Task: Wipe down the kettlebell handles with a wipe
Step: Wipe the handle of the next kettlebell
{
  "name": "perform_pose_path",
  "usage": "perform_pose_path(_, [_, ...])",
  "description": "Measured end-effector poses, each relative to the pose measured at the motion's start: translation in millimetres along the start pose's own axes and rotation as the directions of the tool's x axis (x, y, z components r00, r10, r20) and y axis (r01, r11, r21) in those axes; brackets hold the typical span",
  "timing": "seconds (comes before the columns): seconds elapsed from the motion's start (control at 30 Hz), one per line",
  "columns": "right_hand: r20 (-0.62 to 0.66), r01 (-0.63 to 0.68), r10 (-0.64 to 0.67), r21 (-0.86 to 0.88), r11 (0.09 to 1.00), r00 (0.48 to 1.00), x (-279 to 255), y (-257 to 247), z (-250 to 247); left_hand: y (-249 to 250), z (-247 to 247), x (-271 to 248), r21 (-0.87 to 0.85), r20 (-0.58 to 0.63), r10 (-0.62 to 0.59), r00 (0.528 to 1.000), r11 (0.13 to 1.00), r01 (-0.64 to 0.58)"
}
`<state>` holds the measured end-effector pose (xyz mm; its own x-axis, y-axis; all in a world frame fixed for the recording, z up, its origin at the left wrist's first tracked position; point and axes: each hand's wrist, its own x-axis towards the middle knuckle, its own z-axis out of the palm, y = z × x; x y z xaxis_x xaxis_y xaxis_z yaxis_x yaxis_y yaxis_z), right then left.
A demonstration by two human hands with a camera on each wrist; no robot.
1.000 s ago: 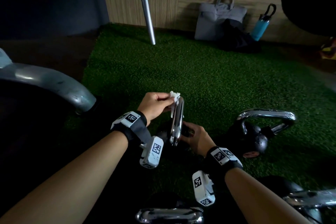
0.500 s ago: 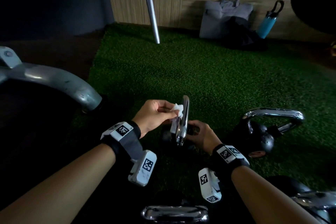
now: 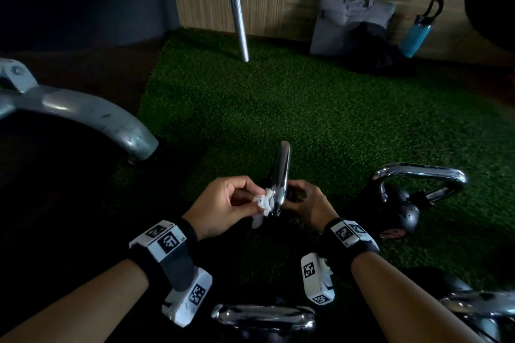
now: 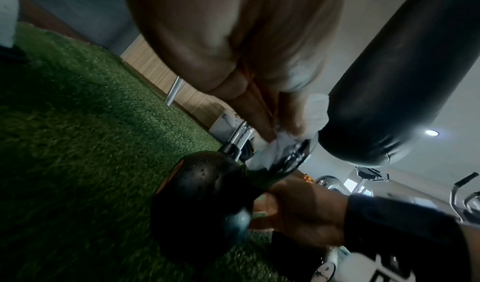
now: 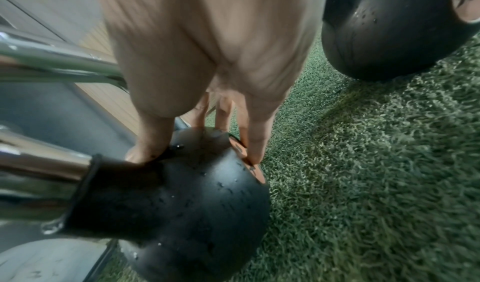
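L hand (image 3: 223, 205) pinches wipe (image 3: 263, 202) on chrome handle (image 3: 281, 175); R hand (image 3: 308, 203) grips kettlebell (image 5: 187, 194), open turf (image 3: 306, 120) beyond.

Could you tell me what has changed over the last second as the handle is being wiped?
The left hand, pinching the wipe, has slid down the chrome handle from its top to near its base. The right hand still steadies the kettlebell on the turf; the neighbouring kettlebell has not moved.
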<state>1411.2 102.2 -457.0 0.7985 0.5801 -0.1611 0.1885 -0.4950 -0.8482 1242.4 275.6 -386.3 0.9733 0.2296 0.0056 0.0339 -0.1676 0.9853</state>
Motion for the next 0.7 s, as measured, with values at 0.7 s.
perform_pose_path(0.7, [-0.262,0.097,-0.202,-0.364,0.926,0.944,-41,-73,-46,13,-14,-14,-0.273,-0.242,-0.152,0.958,0.959,0.083])
